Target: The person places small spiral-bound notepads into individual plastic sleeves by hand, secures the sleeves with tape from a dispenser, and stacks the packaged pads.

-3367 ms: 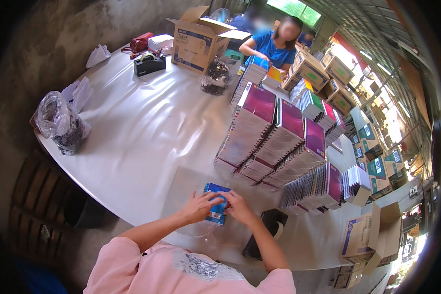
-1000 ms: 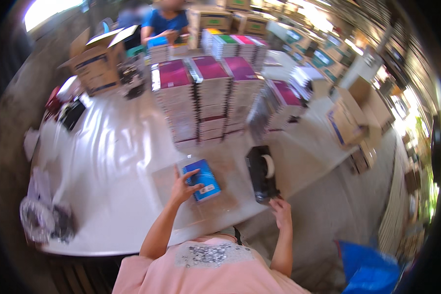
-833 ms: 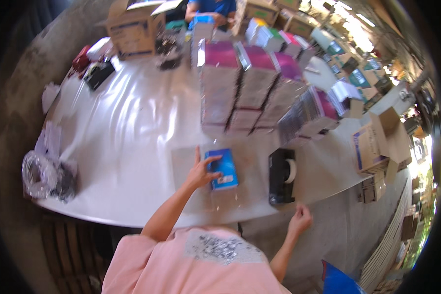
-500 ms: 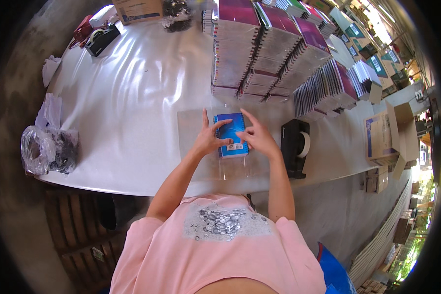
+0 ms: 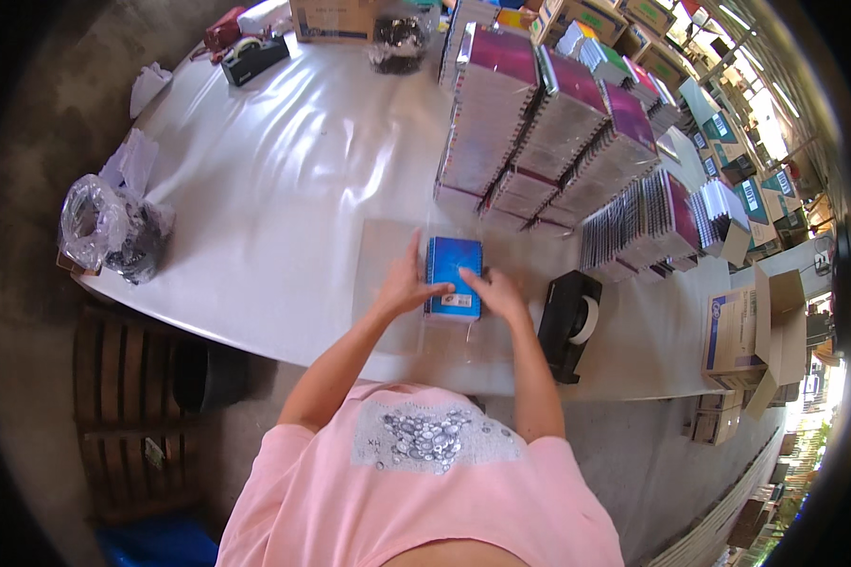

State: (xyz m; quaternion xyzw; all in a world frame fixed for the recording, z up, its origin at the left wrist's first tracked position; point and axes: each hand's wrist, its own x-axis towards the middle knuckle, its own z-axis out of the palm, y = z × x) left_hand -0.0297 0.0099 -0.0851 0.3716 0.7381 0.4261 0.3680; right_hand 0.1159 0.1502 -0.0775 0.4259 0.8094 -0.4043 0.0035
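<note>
A small blue spiral notebook [image 5: 455, 260] lies face up on a sheet of clear plastic film [image 5: 376, 274] on the table, right in front of me. My left hand [image 5: 404, 286] is along its left side, the thumb across the lower cover and the fingers pointing away from me beside the edge. From the right, my right hand [image 5: 501, 293] closes on the opposite edge, with its thumb lying on the cover. The fingers' undersides are hidden, and the hands are slightly blurred. A black tape dispenser [image 5: 560, 326] with a pale roll stands just right of my right hand.
Tall stacks of purple-covered spiral notebooks [image 5: 492, 113] rise beyond my hands, with more notebooks [image 5: 638, 227] to their right. An open cardboard box [image 5: 736, 326] is at far right. Another tape dispenser [image 5: 255, 60] sits far left; crumpled plastic wrapping [image 5: 113, 227] lies at the left edge.
The whole view has shifted and tilted. My fingers, spread above the notebook before, have come down to its two sides, with both thumbs on the cover.
</note>
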